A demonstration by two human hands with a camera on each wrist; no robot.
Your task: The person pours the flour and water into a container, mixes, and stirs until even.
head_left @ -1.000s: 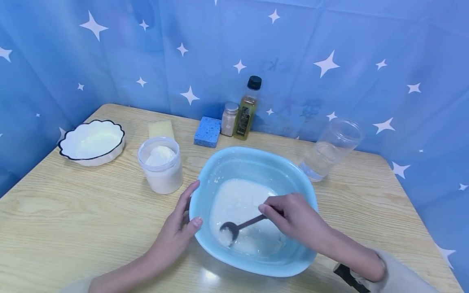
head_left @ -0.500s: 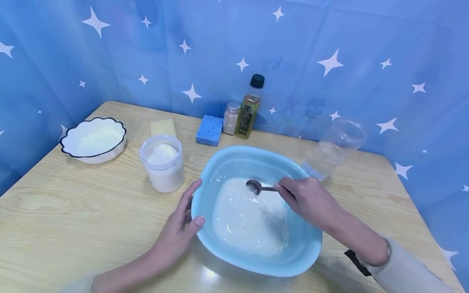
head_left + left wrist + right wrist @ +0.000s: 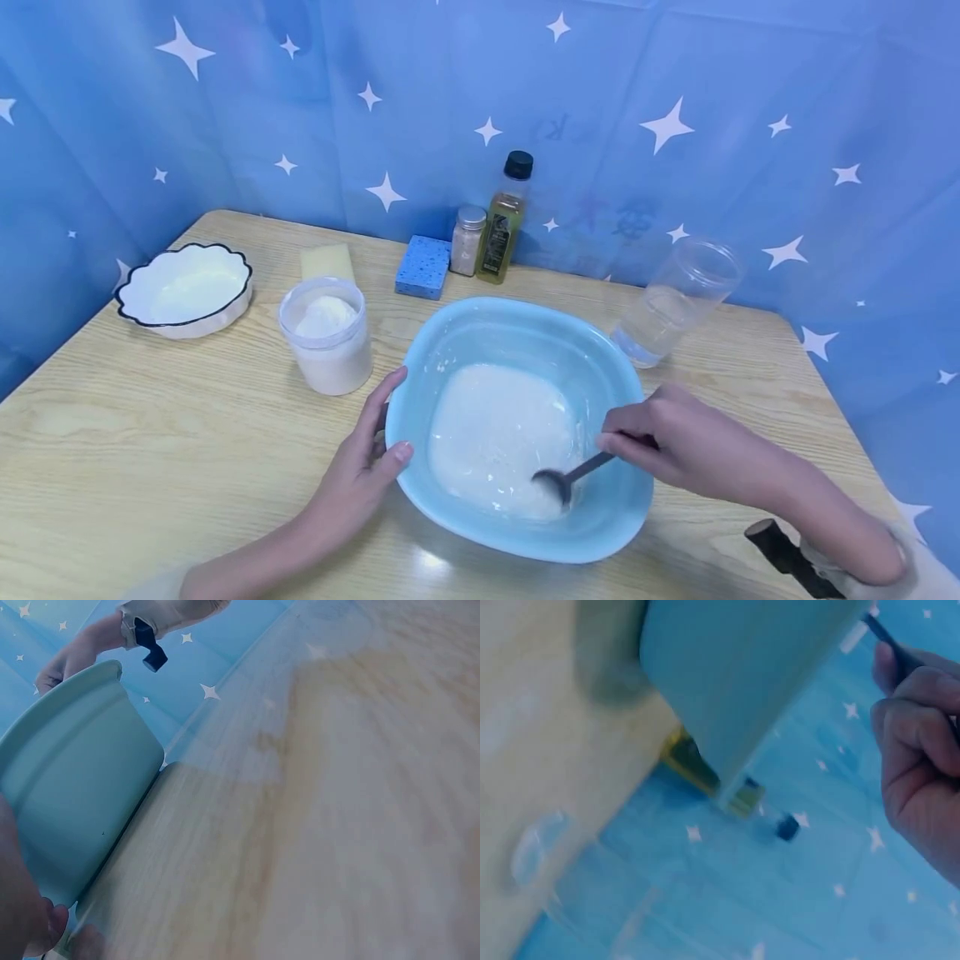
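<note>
Fingers of the right hand (image 3: 678, 446) pinch a spoon (image 3: 564, 481) in white batter (image 3: 495, 437) — left hand (image 3: 367, 475), fingers relaxed, steadies the blue basin (image 3: 517, 329) on the worktop (image 3: 150, 442).

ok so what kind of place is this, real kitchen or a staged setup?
Likely a staged setup, not a real kitchen: a wooden table boxed in by a blue star-print backdrop. Cooking props sit on it: a blue basin of white batter, an oil bottle and a jar of flour.
</note>
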